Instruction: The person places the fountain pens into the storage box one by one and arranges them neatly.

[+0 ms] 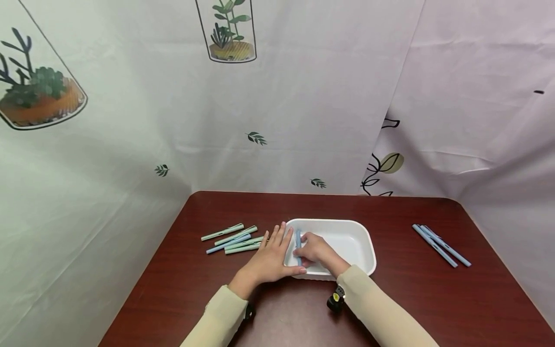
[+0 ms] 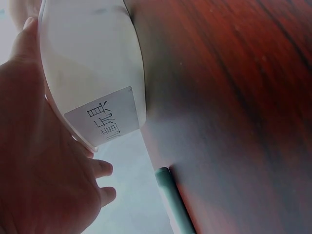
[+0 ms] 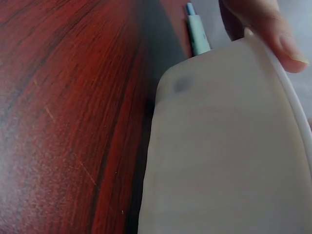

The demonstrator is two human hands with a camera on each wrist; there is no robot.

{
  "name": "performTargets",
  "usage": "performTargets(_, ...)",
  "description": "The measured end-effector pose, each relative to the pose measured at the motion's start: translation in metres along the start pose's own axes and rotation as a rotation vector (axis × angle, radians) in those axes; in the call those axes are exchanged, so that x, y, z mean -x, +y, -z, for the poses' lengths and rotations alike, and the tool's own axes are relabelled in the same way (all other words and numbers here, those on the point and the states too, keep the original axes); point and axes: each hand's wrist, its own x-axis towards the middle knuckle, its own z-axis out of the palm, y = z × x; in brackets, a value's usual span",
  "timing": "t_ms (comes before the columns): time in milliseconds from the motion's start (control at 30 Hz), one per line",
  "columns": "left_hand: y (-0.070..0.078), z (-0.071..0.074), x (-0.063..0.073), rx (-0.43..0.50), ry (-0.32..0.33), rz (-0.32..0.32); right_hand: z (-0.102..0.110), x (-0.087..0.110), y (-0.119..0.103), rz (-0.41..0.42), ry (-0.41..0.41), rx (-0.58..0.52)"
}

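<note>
A white plastic tray (image 1: 352,248) stands at the middle of the table. Inside its left end my right hand (image 1: 320,249) pinches a light blue pen (image 1: 298,236), which lies lengthwise along the tray's short left side. My left hand (image 1: 272,259) rests on the tray's left rim, its fingers straight and spread and the thumb at the front corner. The left wrist view shows the tray's outer wall with a printed label (image 2: 103,114) beside the left hand (image 2: 39,146). In the right wrist view the tray wall (image 3: 224,141) hides most of the right hand's work.
Left of the tray lie several pale green pens (image 1: 222,232) with a light blue pen (image 1: 217,248) among them; the left hand partly covers their right ends. Two light blue pens (image 1: 435,245) lie side by side at the right of the dark red table (image 1: 403,303). A patterned curtain (image 1: 295,106) hangs behind.
</note>
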Motion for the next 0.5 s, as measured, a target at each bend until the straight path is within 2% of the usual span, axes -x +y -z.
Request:
performTargets(300, 0.0009, -0.0007, 0.0009, -0.001, -0.004, -0.007, -0.0013, 0.0011, -0.0004, 0.006, 0.023, 0.059)
performTargets(500, 0.0004, -0.0003, 0.0007, 0.002, 0.003, -0.001, 0.0049, 0.0047, 0.0003, -0.008, 0.006, 0.086)
